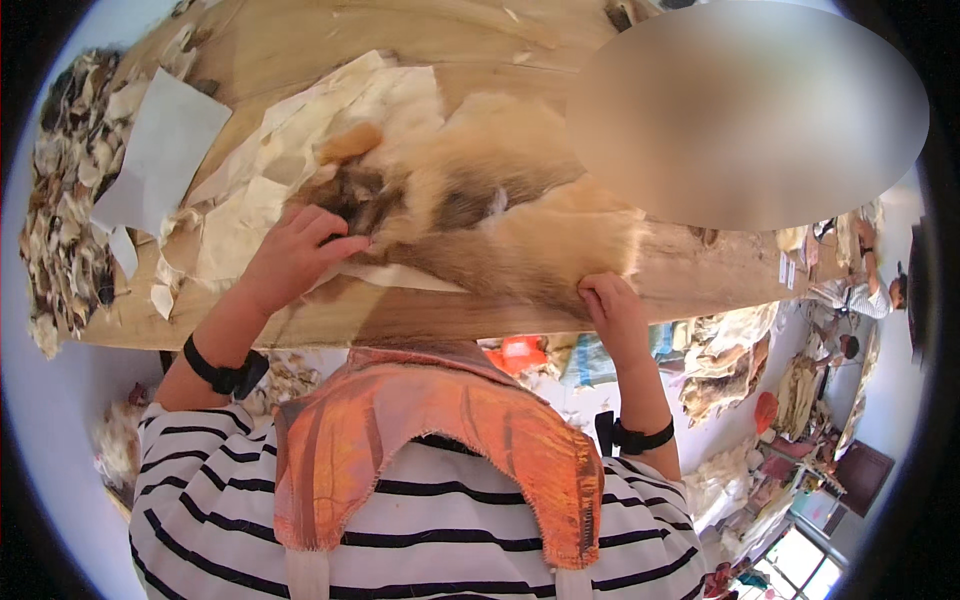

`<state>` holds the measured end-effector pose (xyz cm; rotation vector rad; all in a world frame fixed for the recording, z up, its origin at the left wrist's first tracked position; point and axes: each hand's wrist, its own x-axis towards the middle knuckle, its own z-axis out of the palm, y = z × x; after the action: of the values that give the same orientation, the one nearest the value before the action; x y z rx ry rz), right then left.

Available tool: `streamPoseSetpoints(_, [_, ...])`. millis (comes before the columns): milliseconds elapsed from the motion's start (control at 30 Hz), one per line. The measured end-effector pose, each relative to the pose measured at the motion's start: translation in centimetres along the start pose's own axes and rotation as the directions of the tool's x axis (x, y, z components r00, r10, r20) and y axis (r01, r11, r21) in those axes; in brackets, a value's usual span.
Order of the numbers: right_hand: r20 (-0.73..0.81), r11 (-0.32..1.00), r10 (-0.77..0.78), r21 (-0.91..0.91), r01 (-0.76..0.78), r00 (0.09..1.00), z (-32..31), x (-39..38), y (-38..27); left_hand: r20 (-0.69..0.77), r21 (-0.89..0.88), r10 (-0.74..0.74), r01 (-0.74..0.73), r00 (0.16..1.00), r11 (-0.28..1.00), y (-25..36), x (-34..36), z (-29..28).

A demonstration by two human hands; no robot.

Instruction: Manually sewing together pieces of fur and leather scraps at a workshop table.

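On the wooden table [700, 275], a tan and brown fur piece [535, 245] is being held near the front edge. Its near right corner is being pinched by the right hand [612, 305], with fingers curled narrowly. At its left end, dark fur is being touched by the left hand [300, 255]; whether it is being gripped cannot be told. Pale hide pieces [260, 215] are being partly covered by the fur. Farther left, scraps [75, 185] are being seen beside a white sheet [165, 150].
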<state>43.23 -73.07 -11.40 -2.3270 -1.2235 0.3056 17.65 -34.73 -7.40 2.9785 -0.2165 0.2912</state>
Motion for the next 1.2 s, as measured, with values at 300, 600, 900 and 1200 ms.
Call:
streamPoseSetpoints(300, [-0.012,0.99,0.021,-0.139,-0.023,1.0,-1.4,-0.2,0.9,0.067,-0.027,-0.066,0.068,0.996,0.997,3.2,-1.2,0.9])
streamPoseSetpoints(600, [-0.151,0.965,0.26,0.022,-0.26,0.954,-1.1,-0.3,2.6,0.111,0.014,-0.158,0.157,0.981,0.987,4.5,-1.0,1.1])
streamPoseSetpoints(900, [-0.117,0.945,0.327,0.058,-0.322,0.938,-2.2,-1.0,4.3,0.058,-0.034,-0.187,0.19,0.981,0.981,5.5,0.1,2.3])
streamPoseSetpoints(1200, [-0.108,0.973,0.116,-0.185,-0.135,0.987,-2.9,-1.5,2.8,0.044,0.079,-0.27,0.266,0.962,0.961,5.0,-1.4,1.7])
